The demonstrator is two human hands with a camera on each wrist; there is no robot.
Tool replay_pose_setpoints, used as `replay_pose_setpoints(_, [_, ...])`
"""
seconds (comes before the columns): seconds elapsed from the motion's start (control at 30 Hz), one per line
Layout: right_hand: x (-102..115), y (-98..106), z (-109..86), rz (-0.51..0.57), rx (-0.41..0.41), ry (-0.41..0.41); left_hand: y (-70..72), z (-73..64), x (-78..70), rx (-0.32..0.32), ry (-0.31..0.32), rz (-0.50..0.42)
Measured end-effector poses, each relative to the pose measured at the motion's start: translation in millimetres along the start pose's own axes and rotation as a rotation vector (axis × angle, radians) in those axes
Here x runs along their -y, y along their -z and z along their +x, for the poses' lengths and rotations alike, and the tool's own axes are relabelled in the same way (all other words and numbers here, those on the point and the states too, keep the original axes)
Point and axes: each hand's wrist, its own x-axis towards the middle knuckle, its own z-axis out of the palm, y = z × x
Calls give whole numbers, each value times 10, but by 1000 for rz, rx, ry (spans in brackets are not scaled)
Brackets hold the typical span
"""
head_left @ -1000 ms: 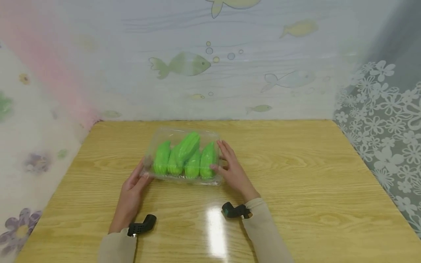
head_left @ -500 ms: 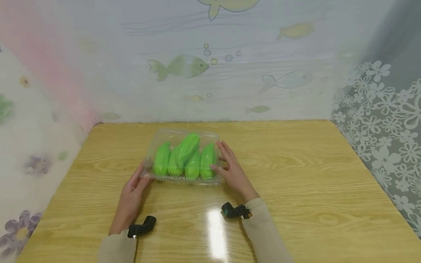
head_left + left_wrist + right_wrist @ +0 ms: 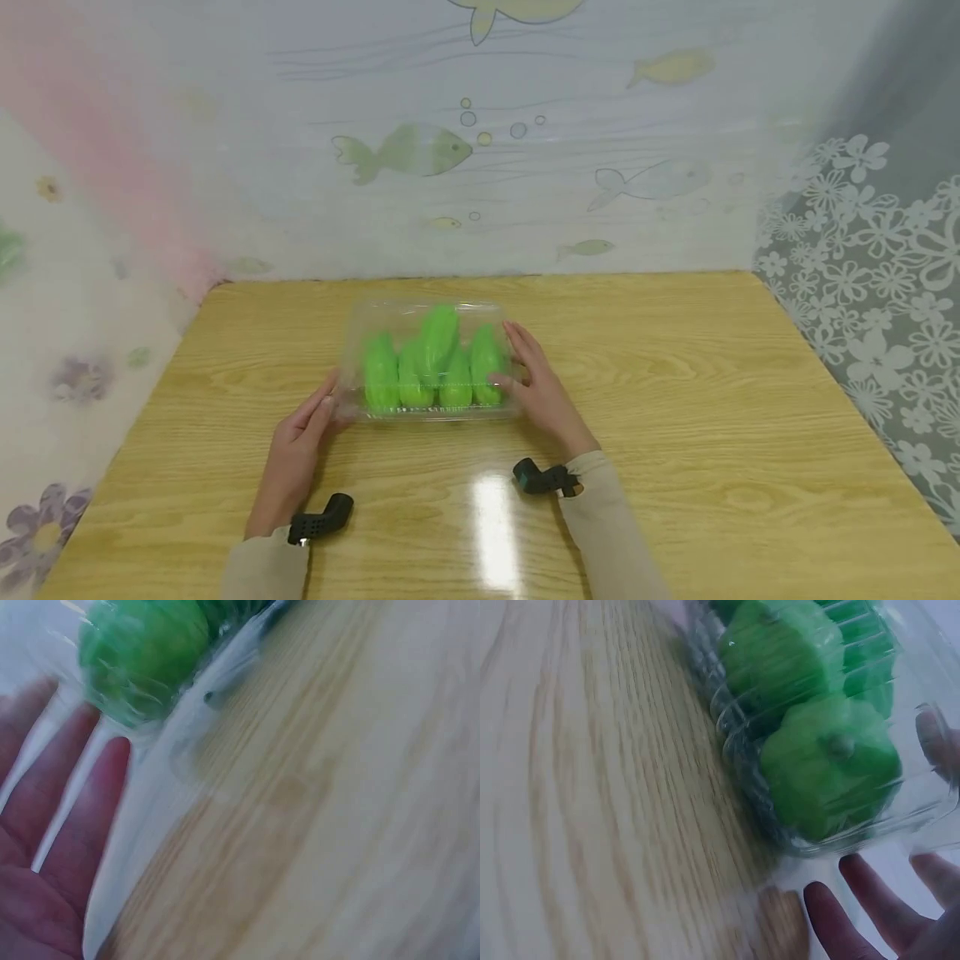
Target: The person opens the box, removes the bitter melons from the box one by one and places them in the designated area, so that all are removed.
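A clear plastic box point(image 3: 360, 333) with a lid stands between the two hands on the table. Several bright green, ribbed, fruit-like pieces point(image 3: 441, 333) fill it, one lying across the tops of the others. My left hand point(image 3: 292, 450) touches the box's left end, thumb near the front corner; in the left wrist view its fingers point(image 3: 64, 780) are straight along that side. At the right end, my right hand point(image 3: 546, 400) has its thumb against the front of the box. The right wrist view shows spread, extended fingers point(image 3: 877, 907) beside the box wall.
The light wooden table point(image 3: 675, 417) stretches out around the box, with a bright reflection near the front. A wall painted with fish point(image 3: 423, 150) closes off the back. A flower-patterned panel point(image 3: 877, 358) borders the right side.
The box has turned slightly, so its front edge now runs level, and has shifted a little to the right. My right hand has moved slightly right with it.
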Motion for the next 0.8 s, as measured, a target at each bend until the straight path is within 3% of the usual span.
replay_pose_setpoints(0.13, [111, 37, -36, 6, 12, 9, 12, -6, 24, 1, -17, 62])
replay_pose_setpoints(0.3, [363, 107, -110, 9, 8, 2, 13, -10, 11, 8, -18, 40])
replay_pose_setpoints(0.4, [388, 124, -120, 5, 2, 3, 7, -15, -14, -1, 5, 48])
replay_pose_setpoints(0.6, [133, 91, -59, -31, -17, 22, -2, -13, -35, -2, 65, 81])
replay_pose_setpoints(0.8, [-29, 99, -4, -87, -71, 74, 0, 29, -15, 35, 34, 73])
